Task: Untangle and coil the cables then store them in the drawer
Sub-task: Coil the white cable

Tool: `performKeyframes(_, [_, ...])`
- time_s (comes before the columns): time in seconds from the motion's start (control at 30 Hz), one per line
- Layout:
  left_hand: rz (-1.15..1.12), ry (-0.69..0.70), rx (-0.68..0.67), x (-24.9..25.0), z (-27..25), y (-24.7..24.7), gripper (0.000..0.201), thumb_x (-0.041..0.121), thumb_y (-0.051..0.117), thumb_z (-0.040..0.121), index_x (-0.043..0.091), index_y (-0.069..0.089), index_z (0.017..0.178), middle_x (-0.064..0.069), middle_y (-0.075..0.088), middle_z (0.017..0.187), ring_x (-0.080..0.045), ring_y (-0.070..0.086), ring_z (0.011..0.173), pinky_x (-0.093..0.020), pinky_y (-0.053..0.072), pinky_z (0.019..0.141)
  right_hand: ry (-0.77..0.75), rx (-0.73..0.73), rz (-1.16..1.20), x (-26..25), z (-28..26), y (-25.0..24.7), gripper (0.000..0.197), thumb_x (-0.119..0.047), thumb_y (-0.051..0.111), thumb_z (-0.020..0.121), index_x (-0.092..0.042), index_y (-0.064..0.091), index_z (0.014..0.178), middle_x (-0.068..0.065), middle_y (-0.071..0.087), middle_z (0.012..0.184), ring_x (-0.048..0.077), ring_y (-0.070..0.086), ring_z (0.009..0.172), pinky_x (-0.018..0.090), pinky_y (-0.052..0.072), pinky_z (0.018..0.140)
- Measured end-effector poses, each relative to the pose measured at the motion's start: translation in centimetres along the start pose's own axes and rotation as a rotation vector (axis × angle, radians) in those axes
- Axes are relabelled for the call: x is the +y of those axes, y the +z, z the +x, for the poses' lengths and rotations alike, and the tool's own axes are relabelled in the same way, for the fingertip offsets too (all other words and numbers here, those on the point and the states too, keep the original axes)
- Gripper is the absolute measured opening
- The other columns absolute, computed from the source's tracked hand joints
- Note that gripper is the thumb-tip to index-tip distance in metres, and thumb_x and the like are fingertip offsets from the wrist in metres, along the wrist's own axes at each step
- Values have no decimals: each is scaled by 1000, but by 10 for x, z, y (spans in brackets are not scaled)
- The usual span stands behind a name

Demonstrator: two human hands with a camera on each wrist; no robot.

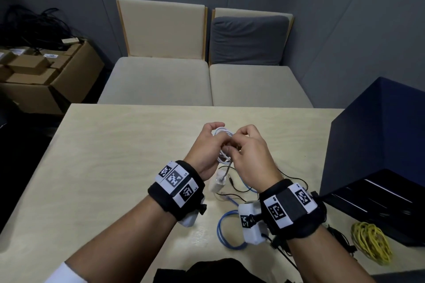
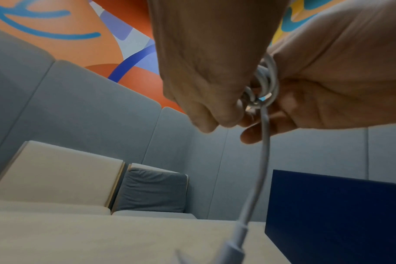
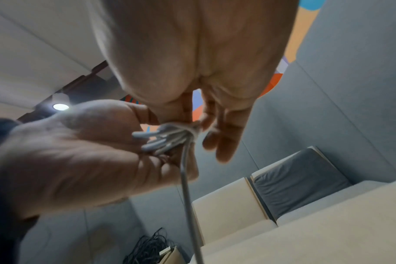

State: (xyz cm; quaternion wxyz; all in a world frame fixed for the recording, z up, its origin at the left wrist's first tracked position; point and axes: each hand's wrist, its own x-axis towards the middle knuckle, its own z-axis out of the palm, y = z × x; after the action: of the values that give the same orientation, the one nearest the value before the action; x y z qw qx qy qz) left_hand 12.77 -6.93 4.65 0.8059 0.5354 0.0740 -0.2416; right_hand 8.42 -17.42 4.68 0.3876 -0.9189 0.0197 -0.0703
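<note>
Above the bench (image 1: 115, 145), my left hand (image 1: 204, 145) grips the white cable (image 1: 222, 132) coil; right hand (image 1: 249, 151) pinches its wrap; tail hangs straight down.

Pale wood-grain table (image 1: 110, 149), front edge facing two cushioned seats. Lying directly on top, near the person's edge:

- White adapter block (image 1: 217, 183), centre, with a white lead rising from it off the surface.
- Thin black cable (image 1: 234, 187), looped loosely around and beside the adapter.
- Blue cable (image 1: 224, 232), one curved loop, just right of centre, partly hidden under a wrist.
- Yellow cable (image 1: 371, 242), bundled in a loose coil, at the right, just beside the box.
- Dark blue box (image 1: 372, 135), on the right edge, with a black drawer (image 1: 377, 200) pulled out toward the person.
- More black cable near the yellow coil; extent unclear.
</note>
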Motion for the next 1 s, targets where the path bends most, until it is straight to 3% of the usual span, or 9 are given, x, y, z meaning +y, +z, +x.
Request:
performKeyframes(0.07, [-85,-15,4,1,2,1,14,12,48,97,11,45,111,-6,49,73,-14,49,58,-27,40,55,-32,21,-9,0,-1,2,10,-16,58,94,-12,65,89,-3,42,103,6,53,80,22,44,78])
performKeyframes(0.17, [-122,-39,58,-3,7,-1,34,38,44,100,5,50,105,-14,55,81,-23,57,74,-32,49,66,-105,186,98,-2,-2,9,11,-17,56,91,-15,64,84,-3,41,103,21,55,93,35,50,83])
performKeyframes(0.3, [-37,7,105,-16,6,3,24,20,43,101,1,54,111,-16,56,85,-17,56,65,-23,46,49,-131,308,185,-9,-1,11,11,-14,54,88,-9,64,86,-1,42,99,20,54,92,24,47,82])
performKeyframes(0.43, [-15,128,-3,-15,-4,11,9,10,47,99,14,47,107,-8,61,87,-13,60,65,-22,48,49,-39,325,211,-8,6,2,8,-6,56,92,-13,59,88,1,47,97,-1,52,80,3,36,73])
performKeyframes(0.63, [327,346,-34,-19,-4,10,33,-1,50,88,21,51,111,-4,64,95,-13,61,78,-29,52,61,137,324,197,1,10,-3,11,-13,52,96,-15,54,85,-1,51,95,3,48,78,14,34,72])
performKeyframes(0.8, [237,332,60,-26,-3,13,36,2,55,81,28,55,105,-7,67,97,-18,61,78,-32,51,62,90,484,172,-3,9,-3,13,-9,51,96,-15,51,84,0,48,93,2,47,77,2,31,72])
performKeyframes(0.87, [228,315,108,-30,-1,14,32,9,56,77,32,57,99,-7,67,97,-21,62,79,-38,55,66,115,533,222,0,9,-1,13,-10,49,97,-14,50,84,5,52,93,13,49,82,8,34,74])
performKeyframes(0.93, [315,375,174,-29,1,15,24,16,58,74,33,61,90,-4,67,96,-22,64,78,-41,56,70,177,532,291,3,9,1,13,-15,47,98,-14,50,85,11,57,95,21,53,87,24,40,79])
performKeyframes(1.0, [415,455,226,-23,3,12,20,17,59,69,31,63,83,-1,66,88,-17,58,66,-38,52,67,183,475,285,6,7,0,13,-19,46,99,-15,49,87,10,59,92,23,54,85,32,42,77])
